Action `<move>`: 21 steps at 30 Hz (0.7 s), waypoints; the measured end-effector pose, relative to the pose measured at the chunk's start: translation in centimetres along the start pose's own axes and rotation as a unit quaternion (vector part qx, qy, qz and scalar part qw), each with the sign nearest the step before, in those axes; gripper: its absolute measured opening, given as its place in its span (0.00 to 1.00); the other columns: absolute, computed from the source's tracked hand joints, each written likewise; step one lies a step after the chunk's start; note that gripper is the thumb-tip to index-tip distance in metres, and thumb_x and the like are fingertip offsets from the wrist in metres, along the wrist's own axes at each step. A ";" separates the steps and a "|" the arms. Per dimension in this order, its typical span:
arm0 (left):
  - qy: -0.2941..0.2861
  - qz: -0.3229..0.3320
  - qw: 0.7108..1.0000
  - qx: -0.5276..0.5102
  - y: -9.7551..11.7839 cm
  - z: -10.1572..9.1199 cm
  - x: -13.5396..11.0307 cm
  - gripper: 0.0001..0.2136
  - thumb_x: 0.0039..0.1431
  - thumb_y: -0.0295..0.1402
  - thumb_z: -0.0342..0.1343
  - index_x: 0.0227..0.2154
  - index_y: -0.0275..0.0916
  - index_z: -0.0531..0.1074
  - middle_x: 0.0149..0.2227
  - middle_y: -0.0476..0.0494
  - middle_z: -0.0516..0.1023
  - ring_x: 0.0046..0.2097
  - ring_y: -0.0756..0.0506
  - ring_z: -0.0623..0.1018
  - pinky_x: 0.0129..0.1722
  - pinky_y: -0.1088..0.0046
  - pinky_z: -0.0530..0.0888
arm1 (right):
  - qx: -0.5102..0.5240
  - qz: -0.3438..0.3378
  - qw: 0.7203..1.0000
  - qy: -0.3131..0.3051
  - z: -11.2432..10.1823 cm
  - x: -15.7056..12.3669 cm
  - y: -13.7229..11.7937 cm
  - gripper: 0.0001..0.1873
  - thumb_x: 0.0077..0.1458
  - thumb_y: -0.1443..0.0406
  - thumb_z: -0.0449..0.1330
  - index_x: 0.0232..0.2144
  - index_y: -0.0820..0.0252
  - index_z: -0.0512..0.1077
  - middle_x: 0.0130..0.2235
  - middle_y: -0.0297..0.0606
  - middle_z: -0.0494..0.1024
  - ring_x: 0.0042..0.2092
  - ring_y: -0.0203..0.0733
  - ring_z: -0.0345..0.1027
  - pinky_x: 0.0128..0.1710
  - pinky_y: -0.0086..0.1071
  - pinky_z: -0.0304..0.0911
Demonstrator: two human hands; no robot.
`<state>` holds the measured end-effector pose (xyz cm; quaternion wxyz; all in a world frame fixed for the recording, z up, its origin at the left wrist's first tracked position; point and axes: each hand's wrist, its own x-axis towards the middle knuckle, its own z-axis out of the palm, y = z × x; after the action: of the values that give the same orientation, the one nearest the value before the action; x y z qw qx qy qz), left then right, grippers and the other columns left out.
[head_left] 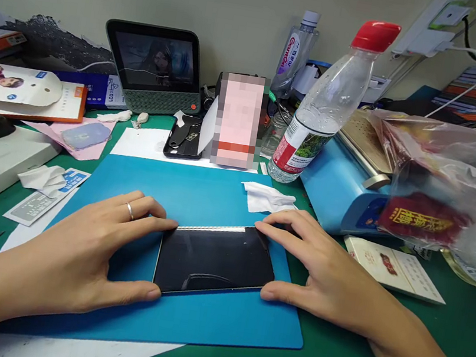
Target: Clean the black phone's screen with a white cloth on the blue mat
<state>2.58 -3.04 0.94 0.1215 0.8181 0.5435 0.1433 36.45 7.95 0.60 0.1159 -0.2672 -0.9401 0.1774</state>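
A black, glossy rectangular smartphone (214,258) lay screen-up on a blue rubber work mat (199,196), which rested on a green bench surface (458,322). The phone's long axis ran left to right across the view, tilted slightly, so that each short end faced one hand. The left hand (88,251), wearing a ring, bracketed the left end: its index fingertip touched the upper left corner and its thumb the lower left corner. The right hand (323,269) mirrored this at the right end, with fingertips on the upper right corner and thumb at the lower right corner. Both hands were spread and pinching the phone lightly by its edges, neither clenched nor lifted clear. The two hands stood equally near the phone, one at each end. A crumpled white wipe (267,198) lay on the mat just beyond the right fingers, and a clear plastic bottle with a red cap (327,105) stood behind it, well apart from the phone.
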 end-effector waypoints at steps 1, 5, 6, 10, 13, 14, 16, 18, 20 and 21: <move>-0.001 -0.001 1.000 0.000 0.0 0.0 0.0 0.25 0.60 0.54 0.62 0.56 0.49 0.74 0.51 0.42 0.75 0.46 0.39 0.77 0.45 0.63 0.76 | -0.002 -0.002 1.000 0.003 0.0 0.0 0.0 0.37 0.55 0.46 0.68 0.62 0.55 0.72 0.58 0.50 0.75 0.59 0.59 0.69 0.55 0.51 0.72; -0.005 -0.002 1.000 0.007 -0.1 0.0 0.0 0.25 0.60 0.54 0.61 0.57 0.50 0.74 0.52 0.43 0.75 0.47 0.39 0.77 0.45 0.63 0.76 | -0.018 -0.016 1.000 0.005 0.2 -0.1 0.2 0.38 0.56 0.46 0.67 0.63 0.56 0.70 0.59 0.51 0.74 0.60 0.59 0.69 0.55 0.51 0.72; -0.005 -0.002 1.000 0.008 -0.1 0.0 -0.1 0.25 0.60 0.54 0.61 0.57 0.50 0.74 0.52 0.43 0.75 0.47 0.39 0.77 0.45 0.63 0.76 | -0.024 -0.020 0.999 0.005 0.2 -0.1 0.2 0.39 0.56 0.46 0.67 0.63 0.57 0.70 0.59 0.51 0.74 0.60 0.59 0.69 0.55 0.51 0.72; -0.004 -0.009 1.000 0.013 -0.1 0.0 -0.1 0.26 0.59 0.54 0.61 0.57 0.50 0.74 0.52 0.43 0.75 0.47 0.39 0.77 0.44 0.64 0.75 | -0.061 -0.035 0.997 0.019 0.4 -0.2 0.0 0.40 0.57 0.45 0.66 0.63 0.62 0.69 0.58 0.54 0.75 0.58 0.60 0.70 0.52 0.50 0.74; -0.009 -0.013 1.000 0.017 -0.1 0.0 -0.2 0.26 0.60 0.54 0.61 0.58 0.51 0.73 0.53 0.43 0.75 0.48 0.39 0.76 0.45 0.63 0.75 | -0.095 -0.056 0.993 0.043 0.4 -0.2 -0.3 0.39 0.57 0.45 0.66 0.61 0.66 0.71 0.56 0.56 0.76 0.57 0.61 0.71 0.51 0.51 0.74; -0.010 -0.013 1.000 0.018 -0.2 0.0 -0.2 0.26 0.60 0.54 0.61 0.58 0.51 0.73 0.53 0.43 0.74 0.48 0.39 0.76 0.45 0.63 0.75 | -0.102 -0.062 0.992 0.050 0.4 -0.2 -0.3 0.38 0.57 0.46 0.66 0.60 0.66 0.71 0.55 0.56 0.77 0.56 0.61 0.72 0.51 0.51 0.74; -0.009 -0.011 1.000 0.018 -0.2 0.0 -0.2 0.27 0.60 0.54 0.61 0.58 0.50 0.72 0.53 0.43 0.74 0.48 0.39 0.76 0.46 0.63 0.75 | -0.109 -0.071 0.990 0.057 0.3 -0.2 -0.4 0.36 0.58 0.46 0.66 0.59 0.66 0.72 0.55 0.56 0.77 0.56 0.60 0.72 0.51 0.51 0.73; -0.007 -0.008 1.000 0.019 -0.2 0.0 -0.1 0.27 0.59 0.55 0.62 0.58 0.50 0.73 0.53 0.42 0.75 0.48 0.39 0.76 0.46 0.63 0.75 | -0.109 -0.073 0.990 0.059 0.3 -0.2 -0.4 0.36 0.58 0.46 0.66 0.59 0.65 0.72 0.54 0.55 0.78 0.55 0.60 0.73 0.51 0.51 0.73; -0.007 -0.005 1.000 0.017 -0.2 0.0 -0.1 0.27 0.59 0.55 0.62 0.58 0.49 0.73 0.53 0.42 0.75 0.48 0.39 0.77 0.45 0.63 0.75 | -0.104 -0.073 0.990 0.061 0.3 -0.2 -0.5 0.35 0.57 0.46 0.67 0.58 0.64 0.73 0.54 0.55 0.78 0.55 0.60 0.73 0.50 0.51 0.73; -0.007 -0.005 1.000 0.017 -0.2 0.0 -0.1 0.28 0.59 0.56 0.62 0.58 0.50 0.73 0.53 0.42 0.75 0.47 0.39 0.77 0.45 0.63 0.75 | -0.102 -0.073 0.990 0.063 0.3 -0.2 -0.5 0.35 0.57 0.46 0.67 0.57 0.65 0.73 0.53 0.55 0.78 0.55 0.60 0.73 0.50 0.51 0.73</move>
<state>2.37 -3.07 0.89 0.1122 0.8185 0.5488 0.1280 36.26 7.39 0.47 0.1594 -0.2184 -0.9612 0.0543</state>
